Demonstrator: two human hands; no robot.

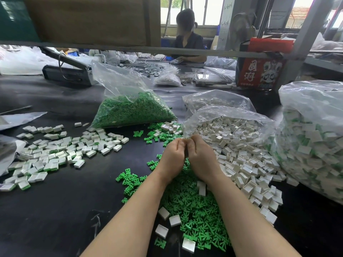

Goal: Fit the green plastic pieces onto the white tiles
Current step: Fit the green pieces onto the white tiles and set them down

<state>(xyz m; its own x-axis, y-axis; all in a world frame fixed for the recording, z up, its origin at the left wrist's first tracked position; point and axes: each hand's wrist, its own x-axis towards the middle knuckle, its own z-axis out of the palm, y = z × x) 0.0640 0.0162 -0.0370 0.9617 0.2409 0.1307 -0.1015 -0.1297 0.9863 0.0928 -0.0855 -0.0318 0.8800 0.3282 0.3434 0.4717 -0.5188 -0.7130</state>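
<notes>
Black table (55, 210) (tiles (61, 151), green pieces (194, 216), bags (130, 108))

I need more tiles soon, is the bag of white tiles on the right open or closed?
Open. The bag of white tiles has its mouth spread toward the hands, and white tiles spill from it onto the black table.

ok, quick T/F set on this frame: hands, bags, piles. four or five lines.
1. Both hands, left hand and right hand, are together at mid-table, fingers curled. True.
2. The bag of green pieces lies right of the hands. False: it is behind them, to the left.
3. Loose green pieces lie under the forearms. True.
4. The finished tiles are stacked in a tray. False: they lie loose on the black table.
</notes>
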